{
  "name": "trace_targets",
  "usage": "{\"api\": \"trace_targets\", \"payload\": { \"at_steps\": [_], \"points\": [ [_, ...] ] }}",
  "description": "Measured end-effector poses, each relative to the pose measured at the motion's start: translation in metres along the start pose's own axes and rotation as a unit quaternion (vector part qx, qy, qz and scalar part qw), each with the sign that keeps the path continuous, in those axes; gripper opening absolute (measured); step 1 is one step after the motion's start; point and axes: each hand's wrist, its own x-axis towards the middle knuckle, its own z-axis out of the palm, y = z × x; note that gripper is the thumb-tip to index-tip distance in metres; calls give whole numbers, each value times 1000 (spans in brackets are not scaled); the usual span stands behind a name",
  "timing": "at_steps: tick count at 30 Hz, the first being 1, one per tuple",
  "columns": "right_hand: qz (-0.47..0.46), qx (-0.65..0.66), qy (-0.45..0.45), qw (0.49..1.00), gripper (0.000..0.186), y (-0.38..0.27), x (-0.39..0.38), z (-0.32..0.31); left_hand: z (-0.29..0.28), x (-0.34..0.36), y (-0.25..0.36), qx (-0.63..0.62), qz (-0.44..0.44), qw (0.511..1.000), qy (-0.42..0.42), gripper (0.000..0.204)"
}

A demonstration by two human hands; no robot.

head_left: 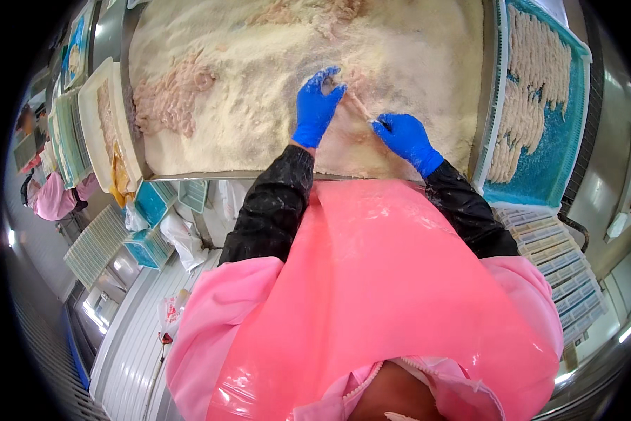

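Both my hands wear blue gloves and work over a wide metal tray (217,174) filled with pale breading crumbs (259,91). My right hand (405,140) pinches the near end of a thin strip of raw pale-pink meat (357,98). To its left, my left hand (318,105) curves with thumb and fingers apart, and its thumb lies close beside the strip. Whether that thumb touches the meat I cannot tell. A heap of raw meat pieces (175,95) rests on the crumbs at the left, and another meat pile (336,17) lies at the far side.
Rows of coated strips (536,56) lie in a blue basket (571,140) at the right, above a stack of light trays (554,266). A cream tub (112,77) with meat adjoins the left edge. Blue crates (150,203) sit lower left; another person (54,196) is beyond.
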Motion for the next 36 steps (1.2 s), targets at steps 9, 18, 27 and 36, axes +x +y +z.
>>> {"api": "trace_targets", "payload": {
  "at_steps": [9,18,27,36],
  "points": [
    [-9,292,160,943,23,-3,65,50,11,-21,-25,-332,-127,935,9,29],
    [72,566,27,821,12,-12,69,28,12,-21,-31,-286,-145,947,17,33],
    [78,671,-62,734,14,4,72,29,6,-12,-11,-352,-156,922,-35,42],
    [54,643,-53,762,13,-1,68,22,17,-7,-11,-228,-76,970,-27,53]
  ]
}}
